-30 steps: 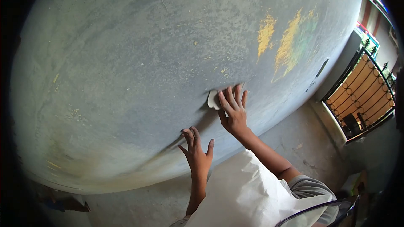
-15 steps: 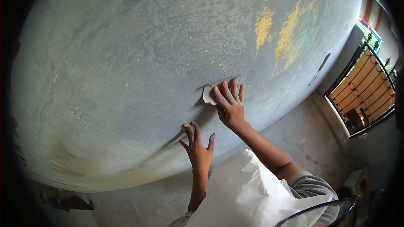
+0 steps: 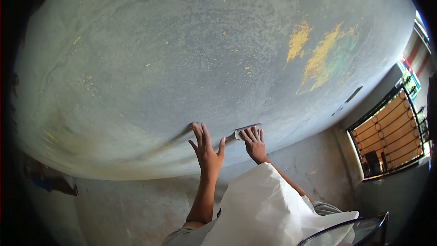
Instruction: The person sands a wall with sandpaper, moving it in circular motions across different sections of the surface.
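Observation:
A large grey wall (image 3: 150,82), scuffed and blotched, fills most of the view. My right hand (image 3: 255,146) presses a pale piece of sandpaper (image 3: 238,135) against its lower part. Fingers cover most of that piece, leaving its pale left end and a dark upper edge visible. To the left, my left hand (image 3: 207,152) is raised with its fingers spread. Its fingertips appear to rest on the wall, and it holds nothing.
Yellow paint patches (image 3: 318,61) mark the upper right of the wall. A barred window (image 3: 389,132) is at the far right. Concrete floor (image 3: 136,200) lies below. White cloth (image 3: 259,205) and a clear, dark-rimmed visor-like edge (image 3: 346,232) are close to the camera. A person's leg (image 3: 63,185) shows at lower left.
My right hand has slid down the wall with the sandpaper, closer to my body. My left hand stays against the wall, slightly higher in view. The camera view has shifted.

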`<action>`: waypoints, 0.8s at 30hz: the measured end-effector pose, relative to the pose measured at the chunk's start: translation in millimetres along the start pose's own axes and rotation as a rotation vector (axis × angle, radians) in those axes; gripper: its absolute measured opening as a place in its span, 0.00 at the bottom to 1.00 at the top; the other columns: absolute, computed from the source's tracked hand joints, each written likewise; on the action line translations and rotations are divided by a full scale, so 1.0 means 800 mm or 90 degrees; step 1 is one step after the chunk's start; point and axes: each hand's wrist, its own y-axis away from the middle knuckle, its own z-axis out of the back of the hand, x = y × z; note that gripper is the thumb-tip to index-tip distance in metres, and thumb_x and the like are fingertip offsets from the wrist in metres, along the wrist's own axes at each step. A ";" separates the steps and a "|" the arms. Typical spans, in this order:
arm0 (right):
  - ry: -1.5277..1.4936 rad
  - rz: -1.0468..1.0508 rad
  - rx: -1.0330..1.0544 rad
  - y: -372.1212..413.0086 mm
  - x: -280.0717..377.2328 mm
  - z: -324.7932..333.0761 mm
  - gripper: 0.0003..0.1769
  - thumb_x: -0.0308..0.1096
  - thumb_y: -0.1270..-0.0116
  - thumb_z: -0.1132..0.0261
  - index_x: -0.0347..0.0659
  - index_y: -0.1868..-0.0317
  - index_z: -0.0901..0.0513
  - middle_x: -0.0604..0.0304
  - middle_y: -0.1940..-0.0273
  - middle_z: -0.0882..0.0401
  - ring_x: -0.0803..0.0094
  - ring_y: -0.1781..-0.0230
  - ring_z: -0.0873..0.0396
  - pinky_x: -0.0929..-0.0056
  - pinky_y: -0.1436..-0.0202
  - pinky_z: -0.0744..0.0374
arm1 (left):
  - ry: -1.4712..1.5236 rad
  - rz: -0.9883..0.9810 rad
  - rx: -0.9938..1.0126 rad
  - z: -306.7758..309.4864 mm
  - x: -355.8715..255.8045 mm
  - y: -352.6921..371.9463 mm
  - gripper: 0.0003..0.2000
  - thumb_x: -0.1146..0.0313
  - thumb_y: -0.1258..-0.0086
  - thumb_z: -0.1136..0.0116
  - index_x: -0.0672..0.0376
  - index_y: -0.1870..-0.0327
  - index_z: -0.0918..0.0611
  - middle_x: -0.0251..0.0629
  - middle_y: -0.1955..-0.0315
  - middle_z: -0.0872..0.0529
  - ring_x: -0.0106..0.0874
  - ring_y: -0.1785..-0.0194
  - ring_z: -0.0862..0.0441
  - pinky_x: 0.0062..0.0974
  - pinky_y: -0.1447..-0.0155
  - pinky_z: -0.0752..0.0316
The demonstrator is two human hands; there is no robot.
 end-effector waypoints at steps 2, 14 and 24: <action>-0.023 -0.017 0.038 0.012 -0.008 0.003 0.30 0.32 0.27 0.39 0.59 0.25 0.28 0.57 0.26 0.30 0.47 0.21 0.39 0.30 0.22 0.46 | 0.132 0.007 -0.090 -0.011 -0.008 0.009 0.41 0.54 0.24 0.40 0.62 0.19 0.46 0.57 0.19 0.49 0.51 0.17 0.47 0.64 0.22 0.51; -0.700 -0.183 0.176 0.019 -0.026 0.143 0.16 0.37 0.18 0.45 0.34 0.40 0.22 0.48 0.59 0.14 0.66 0.58 0.16 0.66 0.52 0.21 | 0.480 0.132 0.094 -0.131 -0.049 0.089 0.34 0.61 0.25 0.36 0.66 0.23 0.36 0.52 0.31 0.24 0.40 0.31 0.24 0.34 0.29 0.30; -0.904 -0.186 0.373 -0.024 -0.101 0.252 0.18 0.38 0.17 0.43 0.33 0.41 0.20 0.63 0.53 0.16 0.78 0.51 0.24 0.73 0.43 0.25 | 0.818 0.327 0.265 -0.138 -0.159 0.072 0.23 0.63 0.26 0.33 0.63 0.36 0.26 0.35 0.43 0.19 0.24 0.38 0.23 0.27 0.33 0.28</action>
